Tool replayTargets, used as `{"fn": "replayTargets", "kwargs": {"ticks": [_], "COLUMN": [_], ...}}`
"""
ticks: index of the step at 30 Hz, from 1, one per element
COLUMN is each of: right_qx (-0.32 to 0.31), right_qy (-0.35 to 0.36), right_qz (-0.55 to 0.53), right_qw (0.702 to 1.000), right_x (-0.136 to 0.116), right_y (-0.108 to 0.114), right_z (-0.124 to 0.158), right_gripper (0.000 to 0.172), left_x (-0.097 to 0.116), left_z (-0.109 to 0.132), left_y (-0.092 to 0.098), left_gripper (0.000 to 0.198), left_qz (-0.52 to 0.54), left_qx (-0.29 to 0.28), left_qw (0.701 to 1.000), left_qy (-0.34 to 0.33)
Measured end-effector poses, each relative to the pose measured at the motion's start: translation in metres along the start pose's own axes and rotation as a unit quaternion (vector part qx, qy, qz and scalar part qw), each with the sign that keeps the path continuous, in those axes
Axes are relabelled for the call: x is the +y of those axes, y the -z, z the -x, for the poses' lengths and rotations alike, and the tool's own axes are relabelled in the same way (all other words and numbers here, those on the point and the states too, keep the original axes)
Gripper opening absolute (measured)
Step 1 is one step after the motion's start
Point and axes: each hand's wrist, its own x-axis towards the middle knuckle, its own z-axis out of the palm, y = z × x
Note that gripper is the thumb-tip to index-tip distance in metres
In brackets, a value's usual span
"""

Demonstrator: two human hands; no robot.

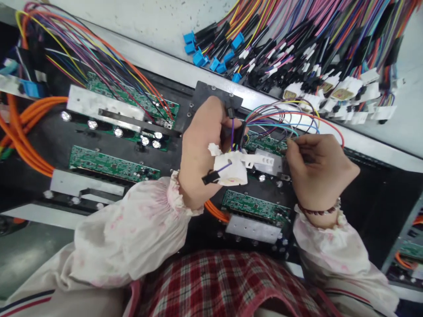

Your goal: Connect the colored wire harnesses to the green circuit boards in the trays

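Connector [231, 169] looked light, stiff plastic, tabs probably fragile; left hand [201, 149] closed round it. Right hand [317, 169] pinched thin floppy wires [284, 115]. Housing seemed safest grip, not leads.

No readable text, brand or number anywhere. Yellowish labels [342, 93] on the white plugs [372, 91] at upper right too blurred to read; fine print on the green circuit boards [114, 164] too small to make out. Nothing legible on the white connector block [231, 171] in the left hand [198, 145].
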Motion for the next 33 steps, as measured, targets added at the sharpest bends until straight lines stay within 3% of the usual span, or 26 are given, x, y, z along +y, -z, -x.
{"fn": "replayTargets", "kwargs": {"ticks": [10,14,18,21,25,28,30,33], "right_qx": [-0.015,-0.036,-0.026,-0.071,-0.087,-0.095,-0.112,-0.133], "right_qy": [0.013,0.025,0.070,0.152,0.167,0.158,0.161,0.157], "right_qz": [0.004,0.011,0.038,0.074,0.075,0.128,0.166,0.204], "right_qw": [1.000,0.999,0.996,0.983,0.979,0.974,0.967,0.957], "right_x": [0.001,-0.002,-0.029,-0.056,-0.073,-0.074,-0.076,-0.079], "right_y": [-0.001,0.010,0.023,0.010,-0.025,-0.038,-0.041,-0.040], "right_z": [0.002,-0.001,-0.009,-0.019,-0.027,-0.030,-0.030,-0.028], "right_gripper": [0.013,0.012,0.031,0.040,0.046,0.053,0.054,0.051], "left_x": [0.001,0.002,0.002,0.002,0.005,0.009,0.010,0.008], "left_z": [-0.001,-0.001,-0.003,-0.004,0.013,0.037,0.047,0.047], "left_y": [0.001,0.001,0.000,0.007,0.033,0.051,0.054,0.047], "left_gripper": [0.037,0.038,0.038,0.036,0.028,0.039,0.047,0.038], "left_qz": [-0.011,-0.008,-0.006,-0.038,-0.160,-0.226,-0.237,-0.284], "left_qx": [0.018,0.015,0.006,0.020,-0.070,-0.105,-0.109,-0.179], "left_qw": [1.000,1.000,1.000,0.998,0.979,0.964,0.961,0.930], "left_qy": [0.001,-0.002,-0.020,-0.044,-0.105,-0.095,-0.092,-0.150]}}
